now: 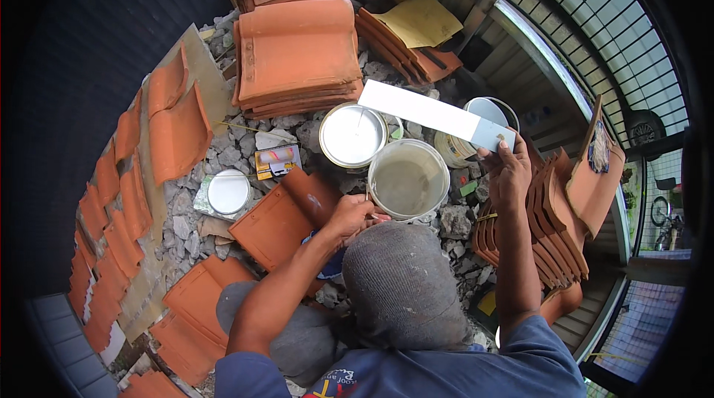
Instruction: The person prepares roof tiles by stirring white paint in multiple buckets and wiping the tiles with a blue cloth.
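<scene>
My right hand [509, 167] grips one end of a long flat white board [420, 109], held out above the buckets. The board's gripped end is pale grey-blue with a small brown mark. My left hand [351, 216] is closed at the near-left rim of a translucent round bucket [408, 179]. A thin pale piece shows at its fingertips, too small to name. Cloudy greyish liquid seems to fill the bucket. Behind it to the left stands a round tin [353, 135] with a white top. Partly under the board are another pail [452, 149] and a round container with a wire handle [491, 111].
Stacked orange roof tiles [297, 52] stand on broken rubble, with more tiles [547, 212] leaning at the right. Tiles on a sloping board [182, 134] line the left. A small paint roller [277, 156] and a white round lid [229, 191] lie nearby. My grey-clothed knee [405, 286] rises in front.
</scene>
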`<action>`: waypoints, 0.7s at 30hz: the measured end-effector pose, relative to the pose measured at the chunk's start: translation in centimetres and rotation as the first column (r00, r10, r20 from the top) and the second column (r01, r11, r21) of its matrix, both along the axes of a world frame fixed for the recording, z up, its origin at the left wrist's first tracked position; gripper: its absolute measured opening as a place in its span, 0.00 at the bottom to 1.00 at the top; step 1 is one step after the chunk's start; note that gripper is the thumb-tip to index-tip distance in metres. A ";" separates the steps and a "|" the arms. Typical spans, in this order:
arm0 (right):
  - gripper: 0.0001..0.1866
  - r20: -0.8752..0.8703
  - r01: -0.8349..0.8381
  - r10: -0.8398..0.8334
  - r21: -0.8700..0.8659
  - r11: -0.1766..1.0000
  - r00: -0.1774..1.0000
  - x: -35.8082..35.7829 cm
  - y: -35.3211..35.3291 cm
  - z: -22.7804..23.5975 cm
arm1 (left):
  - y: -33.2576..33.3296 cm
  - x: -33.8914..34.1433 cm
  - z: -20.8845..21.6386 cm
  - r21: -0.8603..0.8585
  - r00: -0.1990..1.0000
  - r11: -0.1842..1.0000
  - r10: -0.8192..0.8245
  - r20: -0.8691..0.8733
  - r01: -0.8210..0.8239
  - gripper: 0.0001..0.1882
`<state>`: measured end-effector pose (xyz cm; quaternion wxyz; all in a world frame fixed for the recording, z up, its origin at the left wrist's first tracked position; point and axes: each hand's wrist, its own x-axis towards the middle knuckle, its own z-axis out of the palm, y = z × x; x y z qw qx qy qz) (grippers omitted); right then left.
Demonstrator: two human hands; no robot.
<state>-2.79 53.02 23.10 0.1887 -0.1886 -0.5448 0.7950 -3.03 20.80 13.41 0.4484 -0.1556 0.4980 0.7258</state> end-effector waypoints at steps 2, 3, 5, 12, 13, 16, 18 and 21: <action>0.19 0.024 0.010 -0.009 -0.035 0.999 1.000 0.0 -0.3 0.0 | -0.3 0.2 -0.5 0.019 1.000 1.000 0.015 0.003 -0.015 0.14; 0.19 0.022 0.006 -0.006 -0.030 1.000 1.000 -0.1 -0.3 0.0 | -0.3 0.2 -0.6 0.023 1.000 1.000 -0.004 -0.008 0.004 0.16; 0.19 0.094 0.012 -0.005 -0.076 0.997 0.996 -0.3 -0.2 -0.5 | -0.4 0.3 -1.0 0.030 1.000 0.999 -0.016 -0.020 0.017 0.18; 0.20 0.125 -0.049 0.058 -0.075 0.996 0.990 -0.5 -0.6 -0.8 | -0.6 0.4 -1.1 0.070 0.999 0.997 -0.028 -0.037 0.031 0.17; 0.20 0.126 -0.052 0.061 -0.073 0.996 0.990 -0.6 -0.8 -0.5 | -0.7 0.4 -1.2 0.071 0.999 0.997 -0.023 -0.039 0.026 0.17; 0.21 0.097 -0.065 0.071 -0.062 0.996 0.993 -0.9 -1.6 0.2 | -1.0 0.7 -1.3 0.110 1.000 0.994 -0.002 -0.026 0.005 0.16; 0.22 0.067 -0.066 0.066 -0.001 0.998 0.996 -1.2 -1.8 0.4 | -0.9 0.8 -1.4 0.116 1.000 0.993 0.004 -0.024 -0.001 0.16; 0.22 0.060 -0.070 0.066 0.060 0.996 0.996 -1.4 -1.9 0.2 | -0.9 0.9 -1.7 0.116 1.000 0.993 0.006 -0.015 -0.005 0.16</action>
